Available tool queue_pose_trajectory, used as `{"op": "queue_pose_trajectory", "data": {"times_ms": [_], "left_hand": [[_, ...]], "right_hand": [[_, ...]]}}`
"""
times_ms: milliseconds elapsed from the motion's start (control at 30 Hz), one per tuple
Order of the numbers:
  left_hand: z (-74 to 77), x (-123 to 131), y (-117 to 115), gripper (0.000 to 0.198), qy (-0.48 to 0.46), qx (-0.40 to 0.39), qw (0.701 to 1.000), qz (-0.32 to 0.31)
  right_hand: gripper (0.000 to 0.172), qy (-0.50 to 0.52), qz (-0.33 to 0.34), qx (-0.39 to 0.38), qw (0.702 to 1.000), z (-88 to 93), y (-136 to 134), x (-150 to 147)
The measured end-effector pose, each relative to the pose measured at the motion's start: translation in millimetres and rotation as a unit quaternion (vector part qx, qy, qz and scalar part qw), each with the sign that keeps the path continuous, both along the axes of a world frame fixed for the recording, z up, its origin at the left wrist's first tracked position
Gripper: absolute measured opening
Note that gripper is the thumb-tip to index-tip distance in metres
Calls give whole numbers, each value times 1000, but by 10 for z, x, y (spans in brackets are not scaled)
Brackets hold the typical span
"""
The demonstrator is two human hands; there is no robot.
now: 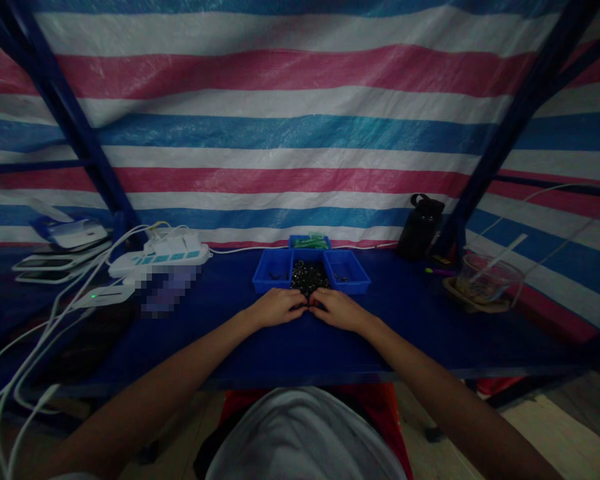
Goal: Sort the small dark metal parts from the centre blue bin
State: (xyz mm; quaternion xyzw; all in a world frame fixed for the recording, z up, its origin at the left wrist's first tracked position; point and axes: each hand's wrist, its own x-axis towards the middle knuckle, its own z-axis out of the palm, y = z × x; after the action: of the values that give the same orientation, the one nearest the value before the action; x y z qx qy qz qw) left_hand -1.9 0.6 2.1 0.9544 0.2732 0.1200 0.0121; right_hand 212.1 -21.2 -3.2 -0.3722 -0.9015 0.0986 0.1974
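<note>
My left hand [279,307] and my right hand [339,308] meet almost tip to tip at the near side of a pile of small dark shiny parts [310,275]. Both have curled fingers pinched together, and a tiny dark piece seems to sit between them, too small to name. On the left of the pile is a blue tray [270,265] with a few dark bits in it. Another blue tray [351,268], on the right, holds a few small shiny pieces. Behind the pile, a smaller blue tray [310,241] carries green packets.
A white power strip [160,259] with plugs and cables lies on the left of the blue table [300,353], near stacked phones [50,261]. A black bottle [420,227] and a clear plastic bowl [490,277] stand at right. Striped sheeting [300,120] hangs behind.
</note>
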Motion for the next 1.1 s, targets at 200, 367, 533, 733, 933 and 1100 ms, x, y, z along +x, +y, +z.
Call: {"op": "queue_pose_trajectory", "data": {"times_ms": [200, 367, 533, 733, 933, 1100], "left_hand": [[1, 4, -4, 18, 4, 3, 1000, 9], [5, 3, -6, 18, 1, 2, 1000, 11], [1, 4, 0, 18, -2, 3, 1000, 13], [-7, 3, 6, 19, -4, 7, 1000, 23], [10, 9, -6, 19, 4, 1, 999, 32], [23, 9, -17, 19, 11, -6, 999, 36]], "right_hand": [[11, -23, -4, 10, 1000, 9, -4, -3], [11, -22, -5, 9, 1000, 8, 0, 3], [10, -23, -11, 11, 1000, 4, 8, 4], [10, -20, -16, 9, 1000, 42, -12, 1], [12, -3, -10, 2, 1000, 67, -30, -4], [11, -6, 7, 0, 1000, 60, -21, 0]]}}
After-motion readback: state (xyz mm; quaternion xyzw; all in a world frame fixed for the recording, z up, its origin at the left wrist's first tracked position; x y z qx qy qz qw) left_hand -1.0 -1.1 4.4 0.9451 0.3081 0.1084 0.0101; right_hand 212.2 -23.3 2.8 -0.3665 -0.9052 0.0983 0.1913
